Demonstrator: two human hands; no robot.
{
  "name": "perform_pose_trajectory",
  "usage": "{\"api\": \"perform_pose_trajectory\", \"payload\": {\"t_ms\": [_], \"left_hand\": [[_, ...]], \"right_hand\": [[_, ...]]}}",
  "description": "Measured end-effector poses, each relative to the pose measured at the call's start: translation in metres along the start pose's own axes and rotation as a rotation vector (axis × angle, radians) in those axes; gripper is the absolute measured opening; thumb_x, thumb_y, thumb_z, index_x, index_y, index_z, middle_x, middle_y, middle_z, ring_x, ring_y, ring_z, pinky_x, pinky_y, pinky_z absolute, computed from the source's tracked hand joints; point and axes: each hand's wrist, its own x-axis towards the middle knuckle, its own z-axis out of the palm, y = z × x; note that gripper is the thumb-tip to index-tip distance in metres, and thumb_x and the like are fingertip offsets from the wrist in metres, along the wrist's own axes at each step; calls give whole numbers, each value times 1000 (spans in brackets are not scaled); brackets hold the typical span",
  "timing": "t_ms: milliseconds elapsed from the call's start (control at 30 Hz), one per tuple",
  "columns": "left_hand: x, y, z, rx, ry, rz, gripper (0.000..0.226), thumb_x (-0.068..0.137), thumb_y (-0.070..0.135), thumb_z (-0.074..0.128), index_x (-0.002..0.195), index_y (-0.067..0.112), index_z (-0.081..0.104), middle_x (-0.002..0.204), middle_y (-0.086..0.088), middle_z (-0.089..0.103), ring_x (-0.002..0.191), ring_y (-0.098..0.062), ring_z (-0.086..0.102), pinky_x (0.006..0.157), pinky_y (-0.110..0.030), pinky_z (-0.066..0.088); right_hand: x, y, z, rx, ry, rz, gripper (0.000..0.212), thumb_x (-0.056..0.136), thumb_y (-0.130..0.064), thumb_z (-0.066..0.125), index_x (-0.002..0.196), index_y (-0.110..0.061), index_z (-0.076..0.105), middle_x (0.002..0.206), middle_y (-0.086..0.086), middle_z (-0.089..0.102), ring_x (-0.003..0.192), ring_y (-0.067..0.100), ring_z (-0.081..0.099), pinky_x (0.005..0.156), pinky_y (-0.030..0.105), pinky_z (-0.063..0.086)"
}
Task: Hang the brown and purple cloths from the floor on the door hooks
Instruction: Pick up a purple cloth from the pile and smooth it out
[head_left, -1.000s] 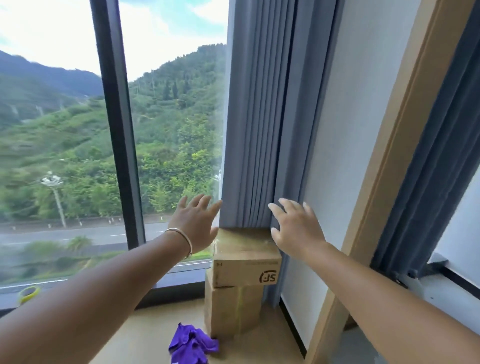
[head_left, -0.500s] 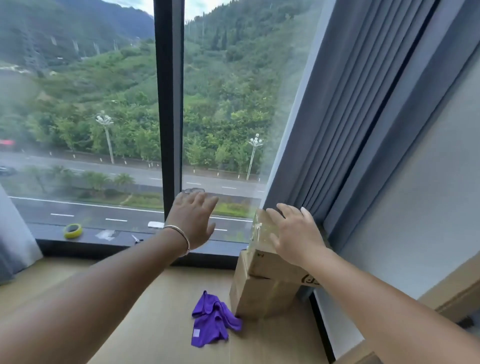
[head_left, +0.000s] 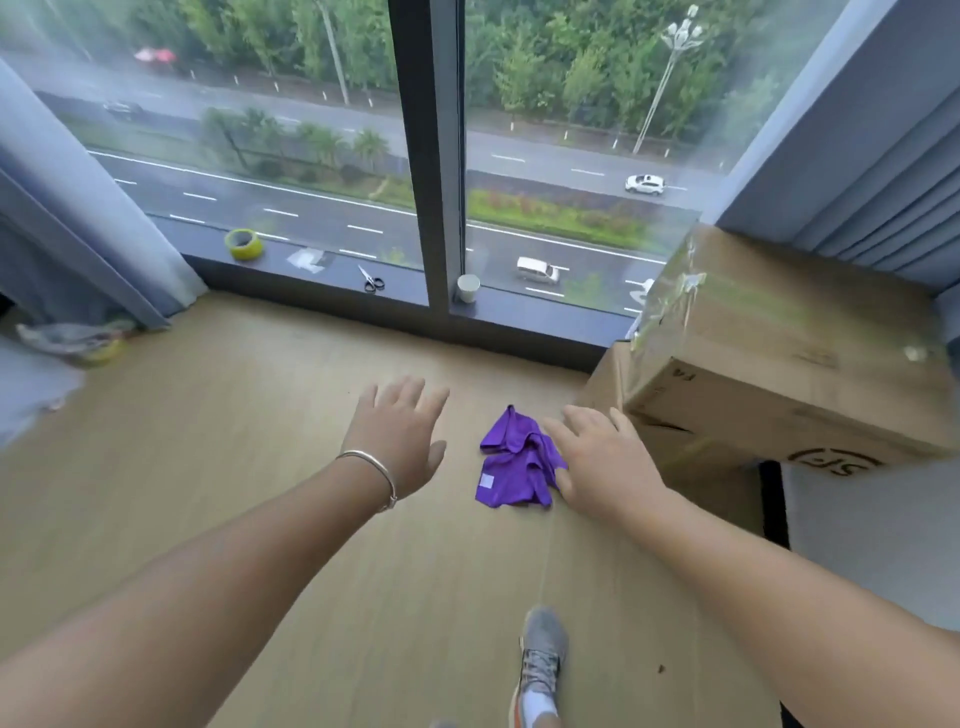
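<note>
Right hand (head_left: 605, 465): fingers (head_left: 566, 434) straight and loosely spread, holding nothing, stretched over the right edge of the purple cloth (head_left: 517, 462); contact with it cannot be told. Left hand (head_left: 400, 441): fingers (head_left: 410, 395) straight, slightly fanned, empty, raised over bare floor (head_left: 208, 467) just left of the cloth. Bracelet (head_left: 371, 470) round the left wrist. Cloth crumpled on the floor between the two hands, small pale tag on its near part. Just right of the right fingers, stacked boxes (head_left: 769, 364), top one taped. Beyond the fingertips, a window sill (head_left: 337, 273) with cup (head_left: 467, 287), scissors (head_left: 371, 280) and yellow tape roll (head_left: 243, 244). Curtains (head_left: 78, 218) at far left and right. Below the hands, near the bottom edge, a grey shoe (head_left: 540, 660). Brown cloth and door hooks out of view.
</note>
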Motion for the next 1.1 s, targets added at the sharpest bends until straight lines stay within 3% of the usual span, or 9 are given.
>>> {"api": "perform_pose_trajectory", "payload": {"t_ms": [167, 433, 800, 1100], "left_hand": [[39, 28, 112, -67, -177, -32, 65, 94, 47, 42, 150, 27, 16, 155, -3, 24, 144, -21, 18, 115, -43, 15], [75, 75, 285, -130, -348, 20, 66, 93, 45, 43, 151, 25, 17, 152, -3, 28, 143, -22, 21, 116, -44, 15], [159, 96, 531, -67, -401, 172, 68, 94, 43, 45, 151, 19, 15, 151, -6, 29, 139, -24, 28, 115, -41, 21], [222, 120, 662, -81, -384, 288, 65, 89, 29, 53, 145, 12, 25, 148, -9, 31, 138, -26, 31, 111, -36, 27]], "right_hand": [[39, 25, 108, 37, -102, -23, 55, 86, -33, 54, 139, -21, 42, 142, 5, 43, 130, 23, 40, 111, 45, 22], [80, 39, 278, 31, -322, 1, 69, 88, -35, 51, 149, -23, 23, 154, 5, 24, 141, 20, 22, 115, 44, 14], [178, 27, 497, 108, -309, 73, 80, 84, -34, 58, 151, -13, 18, 157, 10, 17, 143, 24, 18, 115, 45, 18], [227, 28, 623, 81, -336, -2, 79, 87, -33, 56, 151, -10, 15, 158, 11, 14, 145, 24, 13, 117, 42, 15]]}}
